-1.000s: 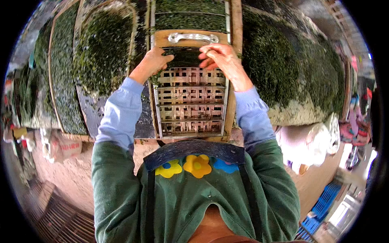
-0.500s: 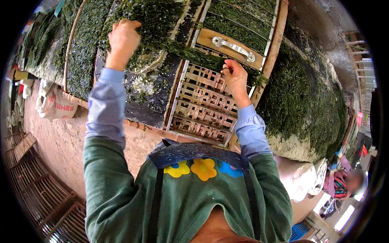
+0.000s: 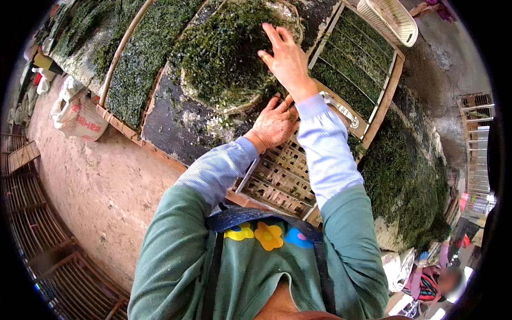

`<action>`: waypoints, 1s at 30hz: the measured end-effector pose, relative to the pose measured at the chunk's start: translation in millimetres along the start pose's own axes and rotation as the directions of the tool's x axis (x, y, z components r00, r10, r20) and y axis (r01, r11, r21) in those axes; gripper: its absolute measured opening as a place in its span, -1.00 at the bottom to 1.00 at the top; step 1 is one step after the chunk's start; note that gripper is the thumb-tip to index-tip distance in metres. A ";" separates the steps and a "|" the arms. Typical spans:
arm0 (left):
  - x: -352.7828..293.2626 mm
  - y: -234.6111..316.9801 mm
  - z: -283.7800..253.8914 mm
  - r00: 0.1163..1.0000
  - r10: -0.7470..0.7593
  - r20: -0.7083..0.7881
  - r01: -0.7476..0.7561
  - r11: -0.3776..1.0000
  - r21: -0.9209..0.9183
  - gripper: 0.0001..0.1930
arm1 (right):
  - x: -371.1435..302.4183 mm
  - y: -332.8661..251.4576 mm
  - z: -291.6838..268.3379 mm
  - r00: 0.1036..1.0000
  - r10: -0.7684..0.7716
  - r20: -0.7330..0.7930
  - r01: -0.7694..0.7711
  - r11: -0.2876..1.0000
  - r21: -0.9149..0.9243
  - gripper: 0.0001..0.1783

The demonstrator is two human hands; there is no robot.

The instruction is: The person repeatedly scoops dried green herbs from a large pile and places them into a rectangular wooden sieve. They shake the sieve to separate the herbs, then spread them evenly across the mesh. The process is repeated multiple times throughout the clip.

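My right hand point(image 3: 286, 61) is raised with fingers spread and holds nothing. It hovers beside a heap of dark green shredded leafy stuff point(image 3: 229, 48), maybe seaweed. Below it, my left hand point(image 3: 272, 125) lies at the near edge of the heap, beside a framed rack; its fingers stretch forward, slightly apart, partly behind my right wrist. The rack's near section shows a woven slatted base point(image 3: 282, 170). Its far section holds a flat layer of green shreds point(image 3: 352, 50) under thin rods. Between them sits a wooden block with a shiny handle point(image 3: 344, 112), partly hidden by my right forearm.
A white plastic basket point(image 3: 392, 21) stands at the far right. More green shreds point(image 3: 405, 165) cover a mound to the right and a board point(image 3: 154, 53) on the left. A white bag point(image 3: 80, 114) sits left of the table. Another person point(image 3: 426, 280) is at the lower right.
My left hand has come right and nearer, to the rack's edge. My right hand has moved up and left, away from the block, its fingers now spread. The view has shifted and turned.
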State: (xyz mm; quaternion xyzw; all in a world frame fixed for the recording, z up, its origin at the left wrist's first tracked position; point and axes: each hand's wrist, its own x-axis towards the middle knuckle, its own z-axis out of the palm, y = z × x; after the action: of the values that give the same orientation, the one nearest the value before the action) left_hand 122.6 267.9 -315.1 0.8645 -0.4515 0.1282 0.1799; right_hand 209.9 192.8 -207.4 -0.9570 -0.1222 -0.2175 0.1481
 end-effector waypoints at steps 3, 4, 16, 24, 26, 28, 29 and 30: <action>-2.2 -5.2 1.1 0.991 0.008 -0.136 -0.026 0.991 -0.134 -0.56 | 35.0 -4.4 34.1 0.996 0.059 0.074 -0.058 0.998 -0.023 -0.42; -1.4 -6.1 1.2 0.999 -0.011 -0.051 0.004 0.989 -0.145 -0.53 | 40.4 -0.6 40.3 0.998 0.060 0.036 -0.061 0.998 0.025 -0.49; 0.4 -0.1 4.9 0.997 -0.070 -0.027 0.071 0.996 0.053 -0.68 | -102.7 15.1 8.6 0.763 0.533 0.366 -0.304 -0.204 0.931 -0.66; 5.6 9.2 -2.9 0.984 -0.136 0.112 0.115 0.978 0.175 -0.61 | -236.6 84.1 -79.1 0.498 0.783 0.373 -0.236 -0.292 0.927 -0.36; 5.6 11.2 -3.6 0.984 -0.134 0.121 0.112 0.978 0.176 -0.61 | -242.5 85.0 -104.3 0.514 0.812 0.278 -0.620 0.127 0.774 -0.33; 6.7 11.5 -3.5 0.984 -0.128 0.122 0.106 0.980 0.171 -0.61 | -257.0 107.6 -89.8 0.689 0.716 0.116 -0.720 0.655 0.230 -0.48; 7.0 11.9 -3.2 0.985 -0.131 0.115 0.109 0.978 0.179 -0.61 | -251.7 100.0 -83.0 0.775 0.632 0.033 -0.631 0.775 -0.029 -0.53; 7.9 13.1 -4.5 0.982 -0.134 0.131 0.107 0.975 0.197 -0.61 | -249.9 88.1 -80.4 0.853 0.515 0.080 -0.489 0.844 -0.218 -0.57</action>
State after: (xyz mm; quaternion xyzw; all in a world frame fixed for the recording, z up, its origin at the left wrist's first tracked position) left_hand 115.9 257.1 -305.5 0.9104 -0.3957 0.0970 0.0713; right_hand -13.2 41.9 -271.5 -0.9776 0.1445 -0.1163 0.0994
